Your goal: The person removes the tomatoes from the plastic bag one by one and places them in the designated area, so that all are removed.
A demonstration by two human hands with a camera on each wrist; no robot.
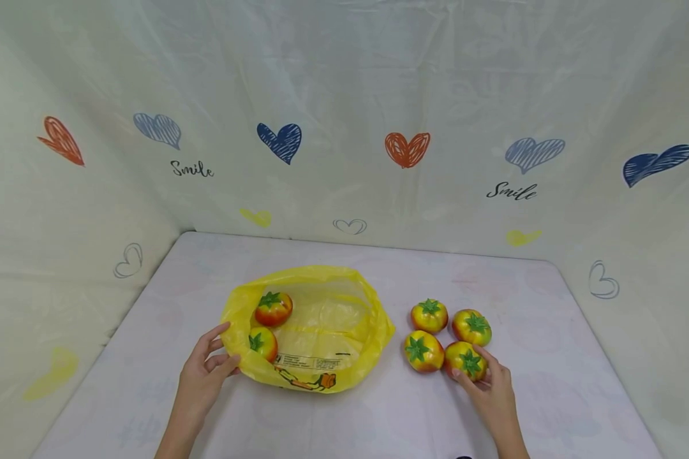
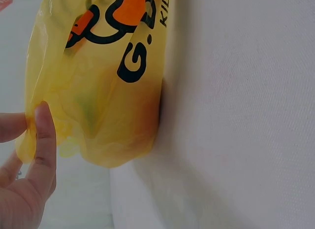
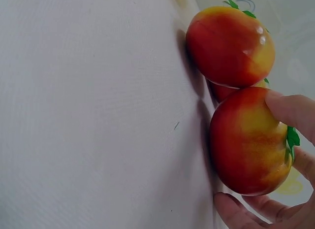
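A yellow plastic bag [image 1: 344, 376] stands with its mouth spread wide. Two red-and-yellow toy tomatoes with green star-shaped leaves lie inside it, a rear tomato [image 1: 274, 309] and a front tomato [image 1: 264, 344]. At the bag's left rim, my left hand [image 1: 207, 370] pinches the thin plastic between thumb and fingers, as the left wrist view shows. To the right of the bag, my right hand [image 1: 492, 386] grips the nearest-right tomato [image 3: 251, 145] with thumb and fingers around its sides. That tomato sits low at the table, against a neighbouring tomato [image 3: 231, 47].
Beside the held tomato are a left tomato [image 1: 423, 352], a back tomato [image 1: 429, 315] and a right tomato [image 1: 472, 327]. The white-covered table [image 1: 379, 421] meets a printed curtain [image 1: 344, 191] at the back and sides. A small dark object [image 1: 464, 457] shows at the bottom edge.
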